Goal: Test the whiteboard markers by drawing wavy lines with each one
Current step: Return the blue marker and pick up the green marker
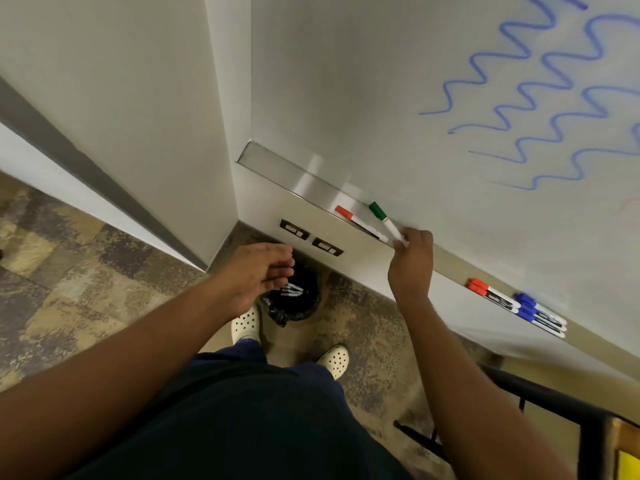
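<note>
R hand (412,258) pinches the white barrel of a green-capped whiteboard marker (386,221) at the metal tray (277,168) under the whiteboard (381,81), cap end angled up-left, away from the fingers. L hand (258,271) hangs released, fingers straight and loosely together, holding nothing, above a black-lined wastebasket (294,299). Just beside the held marker, a red-capped marker (360,223) lies flat in the tray. Farther right along the tray, well apart from both hands: two more red-capped markers (490,294) w/ three blue-capped markers (540,315), side by side. Glossy white board carries rows of blue wavy lines (540,95) at upper right. Mottled carpet tiles (86,271) below; perforated white clogs (246,323) on the feet; two dark wall outlets (311,239) under the tray.
</note>
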### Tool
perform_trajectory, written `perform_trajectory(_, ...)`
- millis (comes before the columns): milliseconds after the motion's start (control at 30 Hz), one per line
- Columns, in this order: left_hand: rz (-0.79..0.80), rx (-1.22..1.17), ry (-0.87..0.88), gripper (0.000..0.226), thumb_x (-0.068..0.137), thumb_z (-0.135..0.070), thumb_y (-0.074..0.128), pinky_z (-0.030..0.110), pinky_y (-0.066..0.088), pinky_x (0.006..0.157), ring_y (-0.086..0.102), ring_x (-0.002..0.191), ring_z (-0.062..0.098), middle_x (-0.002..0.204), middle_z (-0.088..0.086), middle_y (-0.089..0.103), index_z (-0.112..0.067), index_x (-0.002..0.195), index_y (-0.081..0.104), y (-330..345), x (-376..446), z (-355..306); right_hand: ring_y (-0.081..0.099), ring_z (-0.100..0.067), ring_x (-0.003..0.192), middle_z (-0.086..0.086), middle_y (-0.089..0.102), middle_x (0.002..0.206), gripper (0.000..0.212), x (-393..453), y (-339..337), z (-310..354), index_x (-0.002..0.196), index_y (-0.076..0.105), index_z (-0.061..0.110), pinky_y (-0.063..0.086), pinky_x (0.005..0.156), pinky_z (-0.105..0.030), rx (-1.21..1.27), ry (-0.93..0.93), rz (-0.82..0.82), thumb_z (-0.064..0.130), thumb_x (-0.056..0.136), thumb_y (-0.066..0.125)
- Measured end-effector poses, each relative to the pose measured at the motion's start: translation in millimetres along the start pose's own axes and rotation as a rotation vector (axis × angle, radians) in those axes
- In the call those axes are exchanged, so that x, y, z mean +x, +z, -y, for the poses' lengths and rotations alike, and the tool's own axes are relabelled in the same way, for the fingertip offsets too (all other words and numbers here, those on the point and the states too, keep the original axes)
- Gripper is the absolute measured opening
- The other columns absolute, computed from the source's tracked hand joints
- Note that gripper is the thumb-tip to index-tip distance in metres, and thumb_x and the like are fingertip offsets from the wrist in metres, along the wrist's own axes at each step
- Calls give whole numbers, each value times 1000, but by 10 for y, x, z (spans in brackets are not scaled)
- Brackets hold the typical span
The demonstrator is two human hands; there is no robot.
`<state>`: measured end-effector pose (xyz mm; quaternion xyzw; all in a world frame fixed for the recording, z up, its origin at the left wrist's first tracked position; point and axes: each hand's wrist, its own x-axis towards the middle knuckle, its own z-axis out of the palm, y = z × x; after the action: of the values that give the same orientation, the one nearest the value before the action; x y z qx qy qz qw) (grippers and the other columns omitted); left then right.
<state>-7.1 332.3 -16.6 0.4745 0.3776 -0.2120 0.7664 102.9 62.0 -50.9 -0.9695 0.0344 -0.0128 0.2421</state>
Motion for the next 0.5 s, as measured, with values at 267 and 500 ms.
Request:
perform_trajectory(267,241,151,73,27,98,-30,64,34,59,89,68,112,21,119,3,74,-20,122,71,671,-145,-27,58,-3,69,3,61,91,7,-1331,-421,675,115,54,23,50,59,-19,471,141,285,20,109,51)
perform_trajectory(500,315,153,103,29,96,-39,65,36,57,95,72,108,21,104,3,79,-16,108,78,1215,-248,62,62,-3,73,4,67,89,23,-1244,-716,604,112,60,26,49,66,-27,612,259,368,41,111,44)
